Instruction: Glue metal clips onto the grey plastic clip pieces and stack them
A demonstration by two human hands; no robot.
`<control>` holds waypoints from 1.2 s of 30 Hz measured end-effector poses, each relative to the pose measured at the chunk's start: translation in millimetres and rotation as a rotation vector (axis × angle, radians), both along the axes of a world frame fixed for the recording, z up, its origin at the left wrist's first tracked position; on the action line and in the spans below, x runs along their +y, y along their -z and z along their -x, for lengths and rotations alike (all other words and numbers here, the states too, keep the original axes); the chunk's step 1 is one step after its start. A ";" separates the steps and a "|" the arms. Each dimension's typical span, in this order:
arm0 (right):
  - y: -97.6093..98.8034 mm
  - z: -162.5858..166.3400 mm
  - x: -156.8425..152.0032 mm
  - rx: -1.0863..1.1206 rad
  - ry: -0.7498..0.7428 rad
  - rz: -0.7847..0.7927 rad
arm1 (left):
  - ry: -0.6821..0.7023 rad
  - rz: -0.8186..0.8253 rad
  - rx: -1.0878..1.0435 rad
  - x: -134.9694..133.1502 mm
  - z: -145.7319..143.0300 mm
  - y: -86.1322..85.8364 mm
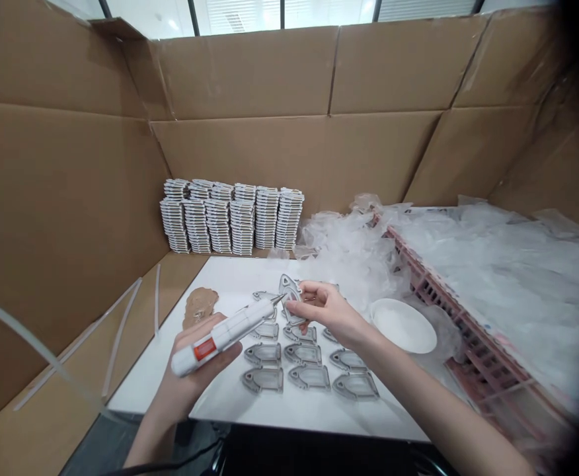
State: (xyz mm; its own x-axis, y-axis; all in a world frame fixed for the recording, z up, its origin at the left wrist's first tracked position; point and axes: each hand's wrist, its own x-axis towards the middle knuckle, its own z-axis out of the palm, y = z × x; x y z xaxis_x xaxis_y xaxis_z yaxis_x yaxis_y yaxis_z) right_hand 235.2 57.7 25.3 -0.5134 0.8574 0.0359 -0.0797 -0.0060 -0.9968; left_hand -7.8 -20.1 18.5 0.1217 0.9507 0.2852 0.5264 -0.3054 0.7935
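Observation:
A white hot glue gun (225,334) with a red label is gripped in my left hand (190,377), its metal tip pointing up and right. The tip is at or very near a small grey fish-shaped plastic frame (289,294); whether they touch I cannot tell. My right hand (332,311) holds that frame tilted up between thumb and fingers. Below both hands, several similar grey frames (303,354) lie in rows on the white board (220,410). Part of the rows is hidden behind my right hand.
Stacked white-and-grey pieces (230,218) stand at the back left. A brown blob (200,304) lies on the board's left side. On the right are a white round dish (403,325), clear plastic bags (349,244) and a pink crate (448,301). Cardboard walls (244,79) surround the board.

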 end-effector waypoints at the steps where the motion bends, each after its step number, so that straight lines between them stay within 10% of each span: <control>1: -1.2 -1.4 -1.6 0.003 -0.001 0.002 | -0.002 0.006 -0.016 0.1 -0.8 1.2; 36: -7.6 0.4 -14.2 0.029 0.019 -0.012 | -0.069 0.019 -0.129 0.9 -2.4 8.3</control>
State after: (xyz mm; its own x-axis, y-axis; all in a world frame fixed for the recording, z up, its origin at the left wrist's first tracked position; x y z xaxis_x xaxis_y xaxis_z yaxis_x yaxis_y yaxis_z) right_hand 234.7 43.5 32.9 -0.4955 0.8665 0.0604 -0.1082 0.0074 -0.9941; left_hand -5.5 -19.3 10.2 0.0195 0.9610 0.2758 0.4387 -0.2561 0.8614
